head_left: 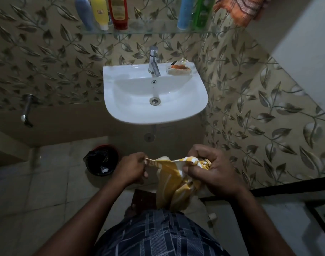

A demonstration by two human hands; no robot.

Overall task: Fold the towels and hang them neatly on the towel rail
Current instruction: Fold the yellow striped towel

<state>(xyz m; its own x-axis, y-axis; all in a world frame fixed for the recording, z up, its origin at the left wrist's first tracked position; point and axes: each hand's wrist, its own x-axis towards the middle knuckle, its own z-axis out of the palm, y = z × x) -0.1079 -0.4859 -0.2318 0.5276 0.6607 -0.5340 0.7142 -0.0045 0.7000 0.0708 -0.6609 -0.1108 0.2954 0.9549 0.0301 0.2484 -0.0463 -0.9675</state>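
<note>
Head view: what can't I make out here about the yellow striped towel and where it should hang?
- Towel rail: none in view.
- Yellow-and-white striped cloth towel: bunched inside the right hand, lower end hidden behind the checked shirt.
- Orange patterned cloth, top right: cut off by the top edge; its support is unseen.
- Plastic bottles on the glass shelf: tops cut off, labels blurred.

Found open air ahead of the left hand point(134, 168) and right hand point(211, 169), up to the sink point(195, 108). Met the wall point(269, 117) right of them, a bin point(101, 160) lower left, the towel point(169, 183) hanging beneath.
</note>
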